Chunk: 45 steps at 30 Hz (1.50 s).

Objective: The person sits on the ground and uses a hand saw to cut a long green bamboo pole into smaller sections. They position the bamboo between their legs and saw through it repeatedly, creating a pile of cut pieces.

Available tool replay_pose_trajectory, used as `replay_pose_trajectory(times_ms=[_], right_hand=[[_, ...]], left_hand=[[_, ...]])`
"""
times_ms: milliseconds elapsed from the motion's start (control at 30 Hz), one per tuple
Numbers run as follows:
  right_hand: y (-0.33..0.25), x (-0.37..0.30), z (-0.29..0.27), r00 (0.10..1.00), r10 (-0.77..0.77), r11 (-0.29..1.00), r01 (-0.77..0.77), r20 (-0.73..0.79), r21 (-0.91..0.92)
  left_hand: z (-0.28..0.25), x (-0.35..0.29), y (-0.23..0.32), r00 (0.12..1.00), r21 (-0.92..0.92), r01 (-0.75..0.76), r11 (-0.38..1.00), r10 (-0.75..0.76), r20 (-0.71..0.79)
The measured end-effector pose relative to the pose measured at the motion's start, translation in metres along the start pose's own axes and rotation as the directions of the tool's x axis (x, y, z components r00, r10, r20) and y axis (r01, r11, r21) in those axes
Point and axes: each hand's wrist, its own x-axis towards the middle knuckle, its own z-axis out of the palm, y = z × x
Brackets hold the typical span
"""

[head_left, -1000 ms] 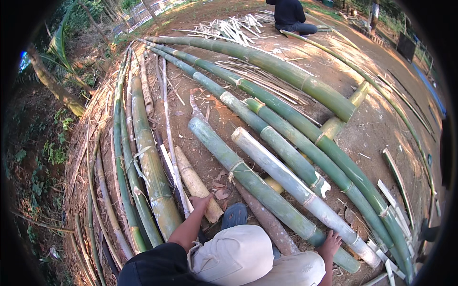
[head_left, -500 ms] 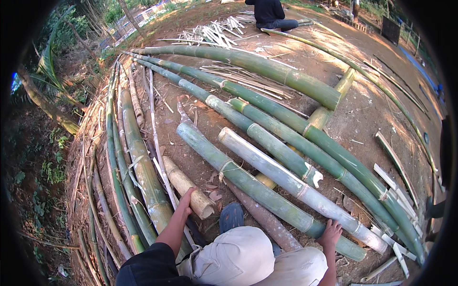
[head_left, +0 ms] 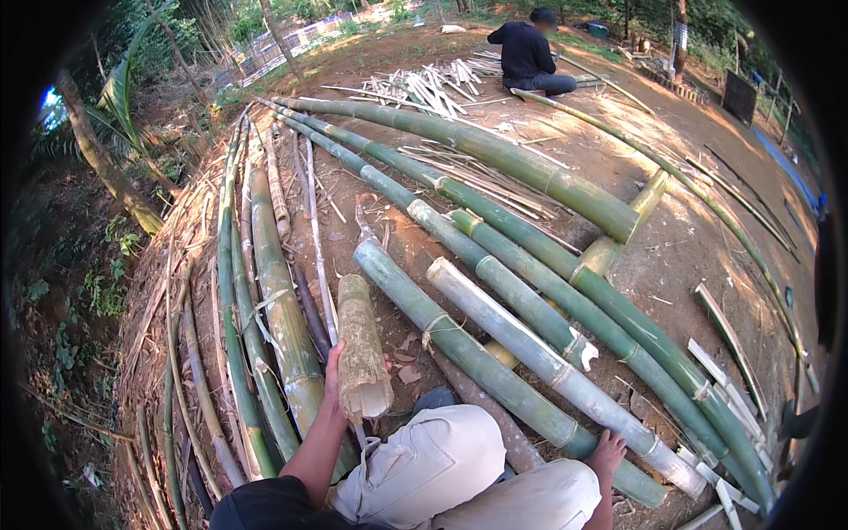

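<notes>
A short, thick tan bamboo section (head_left: 360,322) with a jagged near end stands tilted beside my left knee. My left hand (head_left: 334,378) is closed round its left side near that end; a fingertip shows on the far side and the other fingers are hidden behind it. My right hand (head_left: 607,450) lies on the near part of a cut green bamboo pole (head_left: 481,353), fingers slightly spread and apart from one another. Just beyond those fingers runs a whitish bamboo pole (head_left: 512,329). Both poles rest at a slant before my knees.
Several long green bamboo poles (head_left: 565,274) fan out ahead, some over a crosswise bamboo support (head_left: 649,201). More poles (head_left: 276,300) lie at left. A pile of split strips (head_left: 428,87) lies near a seated person (head_left: 528,55). Pale offcuts (head_left: 729,380) are at right.
My left hand has taken hold of the tan bamboo section and lifted and turned it, its far end now more upright. The view has shifted a little; my right hand stays on the green pole.
</notes>
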Motion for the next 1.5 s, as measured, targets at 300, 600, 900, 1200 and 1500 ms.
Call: replay_pose_trajectory(times_ms=[300, 600, 900, 1200, 1500], right_hand=[[0.005, 0.022, 0.048, 0.997, 0.022, 1.000, -0.023, -0.074, -0.002], [0.017, 0.022, 0.063, 0.988, 0.043, 0.997, -0.052, -0.148, -0.060], [0.037, 0.016, 0.084, 0.935, -0.168, 0.945, 0.063, -0.311, -0.322], [0.039, 0.019, 0.078, 0.919, -0.276, 0.935, 0.189, -0.281, -0.300], [-0.026, 0.009, -0.003, 0.984, -0.166, 0.985, 0.162, -0.061, -0.060]], left_hand=[[-0.036, -0.013, 0.051, 0.967, 0.211, 0.015, 0.977, 0.040, -0.253], [-0.116, 0.130, 0.154, 0.895, 0.625, 0.093, 0.775, 0.209, -0.393], [-0.180, 0.301, 0.314, 0.575, 0.849, 0.338, 0.407, 0.624, -0.528], [-0.258, 0.323, 0.290, 0.434, 0.502, 0.729, -0.466, 0.881, 0.188], [-0.219, 0.180, 0.083, 0.608, 0.941, 0.338, 0.024, 0.757, -0.237]])
